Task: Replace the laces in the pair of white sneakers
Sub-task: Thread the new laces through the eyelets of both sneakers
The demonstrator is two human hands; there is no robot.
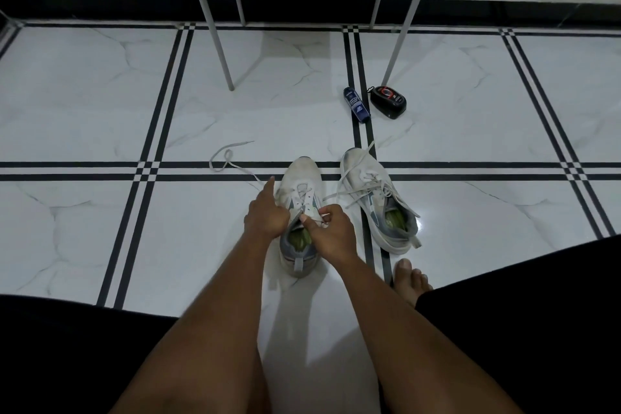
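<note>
Person sat on the floor [100,111], both hands on the left sneaker [300,198], which stood between the knees, toe pointing away. Right sneaker [376,202] stood just beside it, lace loose but threaded, ends splayed over both sides. Left hand [265,215] rested against the shoe's left side, mostly curled with the index finger stretched forward; whether it pinched lace could not be told. Right hand [331,232] was closed, thumb and fingers pinching a strand of the lace [232,163] near the upper eyelets. The lace's free end trailed out left across the floor in a loose loop. A blue bottle [356,106] and a black container [388,101] lay well apart, by a rack leg [218,40].

Risks, as judgement: the looped tail could cinch into a knot if pulled hard through the eyelets, jamming the lace. The shoe could slide on the glossy tile if the left hand did not brace it. Pulled strand might also skip an eyelet, unnoticed under the hands.
</note>
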